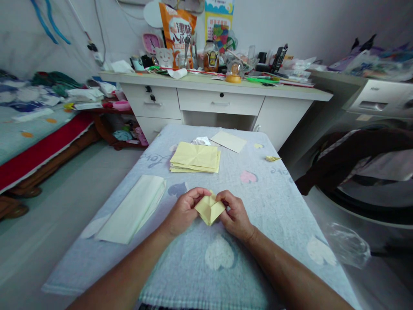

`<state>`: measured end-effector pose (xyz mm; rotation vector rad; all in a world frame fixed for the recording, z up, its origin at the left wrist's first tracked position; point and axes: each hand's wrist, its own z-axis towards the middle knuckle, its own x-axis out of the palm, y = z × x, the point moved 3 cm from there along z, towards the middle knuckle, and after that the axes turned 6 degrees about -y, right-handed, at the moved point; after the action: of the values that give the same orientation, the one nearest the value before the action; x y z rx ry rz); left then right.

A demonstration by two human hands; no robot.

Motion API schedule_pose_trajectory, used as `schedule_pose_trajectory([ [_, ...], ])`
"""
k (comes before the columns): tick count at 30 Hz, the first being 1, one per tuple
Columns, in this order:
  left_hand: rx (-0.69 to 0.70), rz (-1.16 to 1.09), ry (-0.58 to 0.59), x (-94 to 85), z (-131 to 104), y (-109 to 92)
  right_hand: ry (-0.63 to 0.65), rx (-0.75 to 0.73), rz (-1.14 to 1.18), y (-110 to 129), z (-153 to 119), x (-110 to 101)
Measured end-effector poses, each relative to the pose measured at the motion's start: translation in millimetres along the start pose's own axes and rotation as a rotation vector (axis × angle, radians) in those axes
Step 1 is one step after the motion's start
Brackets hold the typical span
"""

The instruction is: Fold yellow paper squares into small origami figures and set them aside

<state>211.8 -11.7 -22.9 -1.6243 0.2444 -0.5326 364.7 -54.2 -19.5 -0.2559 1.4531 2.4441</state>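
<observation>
Pinching a small folded yellow paper (209, 208) from either side, the left hand (185, 211) and the right hand (237, 217) met in the middle of the head view, over the near half of a cloth-covered desk (274, 241). The paper was pale and matte, roughly diamond-shaped in outline, with its lowest corner pointing toward the person. A crease ran down its middle, and angled flaps met along it, so that the piece looked layered and slightly raised rather than flat. Its left corner sat by the left fingers (200, 192), which were pressed together on that edge; the right fingers (225, 197) were curled and gripped the opposite edge, thumb beneath. Whether the paper touched the cloth could not be told.

Beyond the hands lay a stack of yellow sheets (194, 156), its top sheet marked by creases that crossed near the center. Just behind it were a crumpled white piece (201, 141) and, farther right, a flat pale sheet (229, 141). A long, pale folded bundle (134, 211) lay to the left of the hands, set at a slant. Near the right edge rested a small yellowish folded piece (272, 158), well apart from the stack.
</observation>
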Motion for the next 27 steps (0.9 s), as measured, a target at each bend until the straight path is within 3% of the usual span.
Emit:
schedule_pose_trajectory([
  [4,0.023,-0.051,0.249,-3.3,-7.8,-10.0,-0.019,0.018,-0.013,-2.7,-0.7,-1.9],
  [6,0.024,-0.137,0.288,-4.5,-10.5,-13.0,-0.013,0.030,-0.018,-4.1,-1.5,-2.1],
  [9,-0.026,-0.144,0.155,-6.2,-8.1,-7.7,-0.003,0.014,-0.045,-3.4,-1.9,-1.7],
  [12,-0.102,0.019,-0.015,-6.1,-1.8,4.7,0.025,-0.025,-0.092,-1.0,-1.5,0.1],
  [19,-0.110,0.109,-0.100,0.4,5.4,11.7,0.144,-0.043,-0.138,1.5,-1.1,6.3],
  [23,-0.128,0.074,-0.161,-2.3,5.0,9.6,0.166,0.088,0.021,1.4,-0.7,5.1],
  [27,-0.095,0.079,-0.239,-10.1,5.9,10.0,0.161,0.322,0.314,-6.9,0.2,3.6],
])
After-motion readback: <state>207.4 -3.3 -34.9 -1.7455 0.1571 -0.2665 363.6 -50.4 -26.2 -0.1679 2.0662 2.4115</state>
